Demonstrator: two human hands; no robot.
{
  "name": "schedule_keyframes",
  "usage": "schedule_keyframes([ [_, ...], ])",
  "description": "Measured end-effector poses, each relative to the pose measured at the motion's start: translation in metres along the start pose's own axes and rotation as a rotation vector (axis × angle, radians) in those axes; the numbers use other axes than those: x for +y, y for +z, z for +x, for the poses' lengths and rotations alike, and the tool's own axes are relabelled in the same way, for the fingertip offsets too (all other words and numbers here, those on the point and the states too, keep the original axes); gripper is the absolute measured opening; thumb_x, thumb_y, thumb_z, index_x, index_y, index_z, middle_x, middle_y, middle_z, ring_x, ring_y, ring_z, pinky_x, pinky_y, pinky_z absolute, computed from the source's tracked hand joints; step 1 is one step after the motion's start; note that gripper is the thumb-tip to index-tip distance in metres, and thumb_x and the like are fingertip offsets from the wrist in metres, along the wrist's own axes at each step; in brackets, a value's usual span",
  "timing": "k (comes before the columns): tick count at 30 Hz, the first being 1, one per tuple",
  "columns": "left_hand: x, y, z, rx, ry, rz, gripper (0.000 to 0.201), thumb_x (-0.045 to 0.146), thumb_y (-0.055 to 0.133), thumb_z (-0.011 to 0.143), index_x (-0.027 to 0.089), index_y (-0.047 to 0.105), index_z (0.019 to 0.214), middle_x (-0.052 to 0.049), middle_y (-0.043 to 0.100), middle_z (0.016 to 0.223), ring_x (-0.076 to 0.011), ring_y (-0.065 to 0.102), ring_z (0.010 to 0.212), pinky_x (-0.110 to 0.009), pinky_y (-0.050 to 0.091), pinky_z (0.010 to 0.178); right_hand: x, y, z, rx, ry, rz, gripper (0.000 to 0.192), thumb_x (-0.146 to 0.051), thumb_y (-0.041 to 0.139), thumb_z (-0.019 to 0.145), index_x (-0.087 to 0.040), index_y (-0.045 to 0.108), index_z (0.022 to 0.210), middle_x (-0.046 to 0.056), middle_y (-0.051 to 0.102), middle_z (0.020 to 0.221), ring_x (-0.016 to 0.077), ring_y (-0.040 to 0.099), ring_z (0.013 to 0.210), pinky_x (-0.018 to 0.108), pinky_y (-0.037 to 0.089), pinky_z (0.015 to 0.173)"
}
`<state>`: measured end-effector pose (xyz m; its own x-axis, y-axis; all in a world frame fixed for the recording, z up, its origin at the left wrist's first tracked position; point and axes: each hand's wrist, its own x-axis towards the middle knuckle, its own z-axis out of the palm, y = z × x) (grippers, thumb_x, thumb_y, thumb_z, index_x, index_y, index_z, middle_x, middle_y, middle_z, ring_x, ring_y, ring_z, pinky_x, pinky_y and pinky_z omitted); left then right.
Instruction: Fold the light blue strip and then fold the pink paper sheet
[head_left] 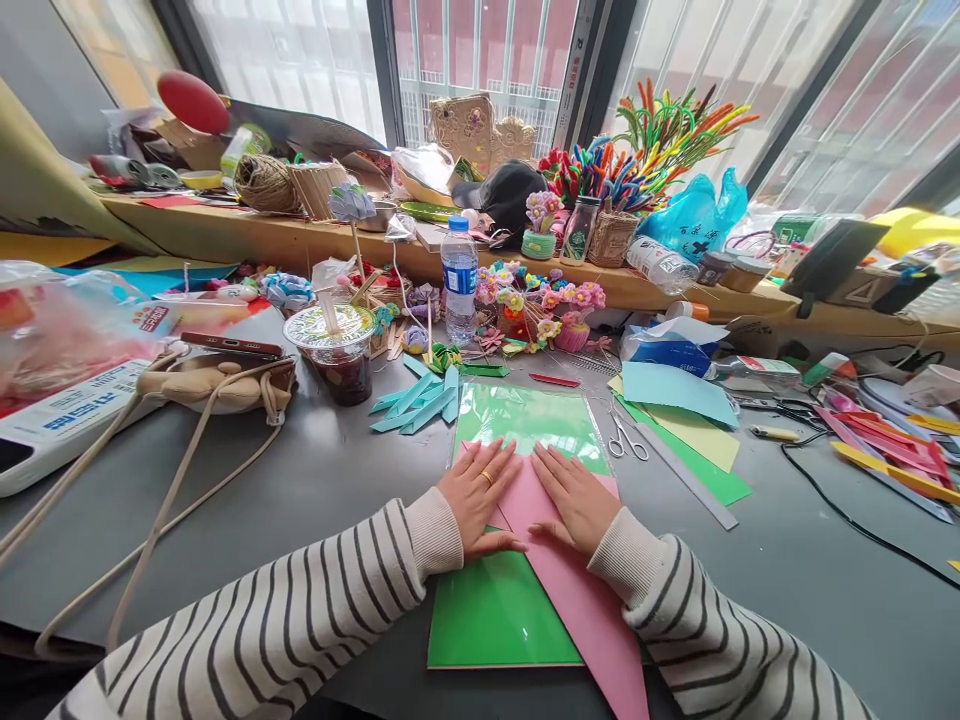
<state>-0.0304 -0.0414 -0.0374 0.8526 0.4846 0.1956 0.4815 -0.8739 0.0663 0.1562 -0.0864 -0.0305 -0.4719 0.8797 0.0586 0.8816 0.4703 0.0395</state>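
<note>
A pink sheet of paper (581,590), partly folded, lies across a green sheet in a clear sleeve (495,615). Its long pointed end reaches past the near edge of the sleeve. My left hand (484,500) presses flat on the left part of the pink paper, fingers stretched, with a ring on one finger. On the other side of the paper, my right hand (574,500) also lies flat, fingers extended. Both thumbs point toward each other, slightly apart. The hands cover part of the fold. Small scissors (626,440) rest just right of the sleeve.
Left of the sleeve are folded light-blue paper strips (420,400), a lidded drink cup (334,350) and a beige bag (217,385). Behind stands a water bottle (460,280). To the right lie a ruler (686,475), coloured paper (679,395) and a black cable (840,525).
</note>
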Motion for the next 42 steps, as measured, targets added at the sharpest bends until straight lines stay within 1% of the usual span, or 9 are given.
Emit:
schedule_keyframes([
  [7, 0.006, 0.002, 0.004, 0.009, -0.019, -0.023, 0.084, 0.065, 0.024, 0.067, 0.004, 0.025, 0.124, -0.015, 0.023, 0.131, -0.026, 0.014, 0.121, -0.041, 0.012, 0.099, -0.004, 0.008, 0.001, 0.061, -0.059, 0.031, 0.073, -0.054, 0.023, 0.076, 0.002, 0.025, 0.123, 0.017, 0.022, 0.129, 0.0271, 0.02, 0.119, 0.045, 0.028, 0.092],
  [18, -0.019, -0.003, -0.019, 0.025, -0.074, -0.018, 0.077, 0.061, 0.026, 0.07, 0.007, 0.025, 0.124, -0.015, 0.027, 0.129, -0.0254, 0.019, 0.12, -0.039, 0.018, 0.098, 0.021, 0.027, -0.033, 0.18, -0.002, 0.018, 0.058, -0.043, 0.025, 0.081, -0.009, 0.019, 0.127, 0.012, 0.026, 0.13, 0.0217, 0.02, 0.12, 0.041, 0.031, 0.092],
  [22, -0.021, -0.007, -0.025, 0.027, -0.121, 0.031, 0.075, 0.061, 0.026, 0.07, 0.007, 0.027, 0.124, -0.015, 0.029, 0.128, -0.0255, 0.021, 0.119, -0.04, 0.013, 0.098, 0.031, 0.028, -0.054, 0.155, 0.049, 0.003, 0.056, -0.039, 0.027, 0.082, -0.013, 0.012, 0.129, 0.009, 0.025, 0.131, 0.0197, 0.02, 0.12, 0.038, 0.032, 0.091],
  [26, -0.017, -0.008, -0.021, 0.03, -0.167, 0.097, 0.072, 0.059, 0.024, 0.072, 0.006, 0.033, 0.121, -0.016, 0.031, 0.127, -0.026, 0.024, 0.118, -0.042, 0.009, 0.099, 0.034, 0.019, -0.061, 0.092, 0.07, -0.055, 0.055, -0.042, 0.026, 0.082, -0.012, 0.018, 0.127, 0.01, 0.026, 0.13, 0.0214, 0.026, 0.118, 0.043, 0.033, 0.089],
  [31, 0.002, 0.004, -0.004, 0.014, -0.263, 0.145, 0.082, 0.064, 0.026, 0.067, 0.0, 0.039, 0.116, -0.022, 0.034, 0.123, -0.0326, 0.024, 0.117, -0.046, 0.013, 0.096, 0.03, -0.001, -0.051, -0.003, 0.058, -0.148, 0.055, -0.048, 0.024, 0.08, -0.013, 0.034, 0.121, 0.011, 0.035, 0.124, 0.0247, 0.041, 0.109, 0.05, 0.038, 0.081],
  [33, 0.012, 0.01, 0.003, 0.007, -0.193, 0.097, 0.081, 0.064, 0.027, 0.067, 0.002, 0.035, 0.119, -0.02, 0.03, 0.126, -0.0309, 0.023, 0.117, -0.043, 0.015, 0.096, 0.025, -0.007, -0.043, -0.067, 0.081, -0.188, 0.055, -0.048, 0.03, 0.078, -0.012, 0.04, 0.117, 0.012, 0.038, 0.121, 0.0267, 0.045, 0.104, 0.049, 0.041, 0.077],
  [37, 0.024, 0.015, 0.008, 0.069, -0.14, 0.034, 0.075, 0.062, 0.024, 0.07, 0.009, 0.029, 0.123, -0.013, 0.025, 0.13, -0.027, 0.018, 0.12, -0.04, 0.014, 0.097, 0.002, -0.012, -0.019, -0.234, 0.246, -0.254, 0.044, -0.027, 0.047, 0.072, -0.007, 0.048, 0.111, 0.018, 0.044, 0.116, 0.0294, 0.049, 0.099, 0.044, 0.045, 0.073],
  [39, 0.026, 0.014, 0.008, 0.081, -0.16, 0.034, 0.073, 0.06, 0.023, 0.072, 0.008, 0.028, 0.124, -0.014, 0.025, 0.13, -0.0275, 0.018, 0.12, -0.041, 0.015, 0.097, -0.01, -0.014, -0.002, -0.206, 0.328, -0.22, 0.038, -0.016, 0.042, 0.073, -0.005, 0.05, 0.109, 0.019, 0.048, 0.112, 0.0282, 0.047, 0.101, 0.04, 0.044, 0.073],
  [42, 0.031, 0.012, 0.011, 0.054, -0.254, 0.05, 0.071, 0.056, 0.023, 0.073, 0.005, 0.029, 0.123, -0.017, 0.025, 0.129, -0.0291, 0.019, 0.119, -0.041, 0.018, 0.095, -0.018, -0.018, 0.023, -0.06, 0.257, -0.065, 0.033, -0.009, 0.038, 0.073, -0.007, 0.053, 0.102, 0.015, 0.053, 0.107, 0.0247, 0.049, 0.096, 0.035, 0.042, 0.074],
])
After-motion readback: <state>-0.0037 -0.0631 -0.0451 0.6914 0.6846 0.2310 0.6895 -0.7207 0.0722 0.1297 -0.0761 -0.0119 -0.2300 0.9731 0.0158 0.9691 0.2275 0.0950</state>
